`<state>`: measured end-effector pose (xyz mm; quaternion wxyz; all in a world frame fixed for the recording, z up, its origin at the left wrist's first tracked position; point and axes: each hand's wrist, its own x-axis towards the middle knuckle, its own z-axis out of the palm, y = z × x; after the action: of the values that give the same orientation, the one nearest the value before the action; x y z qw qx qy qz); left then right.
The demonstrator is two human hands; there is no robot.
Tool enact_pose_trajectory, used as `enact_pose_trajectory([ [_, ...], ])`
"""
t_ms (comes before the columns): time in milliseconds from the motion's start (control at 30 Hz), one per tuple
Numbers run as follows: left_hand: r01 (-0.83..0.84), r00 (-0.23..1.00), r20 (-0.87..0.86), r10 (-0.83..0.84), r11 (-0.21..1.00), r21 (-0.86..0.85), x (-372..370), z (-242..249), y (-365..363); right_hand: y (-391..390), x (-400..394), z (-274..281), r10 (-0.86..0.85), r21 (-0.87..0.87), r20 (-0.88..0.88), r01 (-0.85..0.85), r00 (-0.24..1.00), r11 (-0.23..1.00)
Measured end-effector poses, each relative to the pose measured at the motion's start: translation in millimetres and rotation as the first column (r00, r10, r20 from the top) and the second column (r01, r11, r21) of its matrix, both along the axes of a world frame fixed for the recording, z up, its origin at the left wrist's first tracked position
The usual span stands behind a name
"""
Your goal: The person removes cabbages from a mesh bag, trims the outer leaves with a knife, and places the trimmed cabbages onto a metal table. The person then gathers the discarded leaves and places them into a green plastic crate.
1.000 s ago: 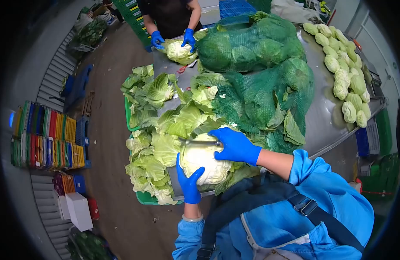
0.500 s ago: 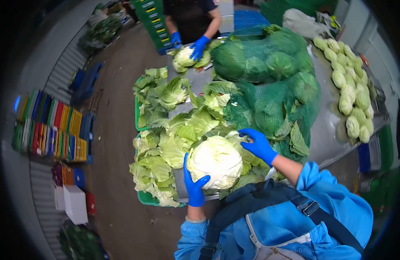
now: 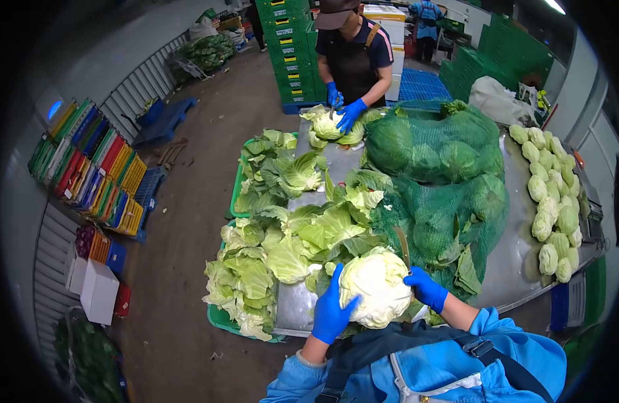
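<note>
A pale, trimmed cabbage [image 3: 375, 289] is at the near edge of the metal table, close to my body. My left hand [image 3: 333, 312], in a blue glove, grips its left side, thumb across the front. At its right side is my gloved right hand [image 3: 427, 289], fingers curled. From that hand a narrow brownish knife blade [image 3: 403, 246] points upward behind the cabbage; the handle is hidden in the glove. Loose outer cabbage leaves [image 3: 289, 255] lie just left of and beyond the cabbage.
Leaf-filled green crates [image 3: 219, 319] stand along the table's left edge. Green net sacks of cabbages [image 3: 444, 158] lie beyond my right hand. Trimmed cabbages [image 3: 548, 208] are piled at far right. Across the table, a co-worker [image 3: 356, 60] in blue gloves handles another cabbage [image 3: 326, 124].
My view has tilted up, showing more of the co-worker. My right hand, earlier apart from the cabbage with spread fingers, is now against its right side, and the upright blade has come into sight.
</note>
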<state>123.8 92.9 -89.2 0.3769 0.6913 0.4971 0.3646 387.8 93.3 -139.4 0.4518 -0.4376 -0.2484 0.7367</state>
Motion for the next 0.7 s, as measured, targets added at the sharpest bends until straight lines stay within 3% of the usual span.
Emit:
enact_pose_trajectory([
  [100,0.038,0.978,0.208,-0.005,0.988,-0.153,-8,-20,0,-7,4,-4,0.021,0.021,0.027,-0.021,0.999,1.0],
  [133,-0.012,0.981,0.193,0.033,0.994,-0.107,-4,-15,-2,-10,5,-2,0.029,0.064,0.107,-0.036,0.994,0.997],
  [167,0.003,0.979,0.202,0.037,0.981,-0.194,-8,-26,0,-9,8,1,0.038,0.102,0.189,-0.058,0.981,0.993],
  [233,-0.106,0.968,0.239,0.08,0.99,0.098,-9,-40,8,-3,14,10,0.056,0.162,0.354,-0.12,0.933,0.979],
  [300,-0.142,0.754,0.603,0.26,0.961,-0.237,-10,-30,8,-1,17,20,0.002,0.25,0.404,-0.112,0.915,0.962],
  [400,-0.179,0.732,0.553,0.399,0.895,-0.408,-33,-34,26,1,33,-3,0.025,0.101,0.155,-0.041,0.988,0.994],
  [500,-0.072,0.705,0.624,0.338,0.909,-0.411,-5,6,30,-1,28,16,0.025,0.064,0.255,-0.043,0.967,0.997],
  [533,-0.044,0.835,0.511,0.205,0.95,-0.309,7,1,25,-2,19,29,-0.001,0.155,0.323,-0.051,0.947,0.987],
  [567,-0.09,0.977,0.191,0.097,0.995,-0.044,21,2,23,-4,15,32,-0.007,0.162,0.317,-0.046,0.949,0.986],
  [633,-0.234,0.966,0.054,0.253,0.943,-0.238,30,18,18,-6,12,35,-0.022,0.185,0.302,-0.036,0.953,0.982],
  [700,-0.278,0.84,0.427,0.336,0.941,-0.195,23,-18,23,-6,21,18,-0.02,0.154,0.182,-0.008,0.983,0.988],
])
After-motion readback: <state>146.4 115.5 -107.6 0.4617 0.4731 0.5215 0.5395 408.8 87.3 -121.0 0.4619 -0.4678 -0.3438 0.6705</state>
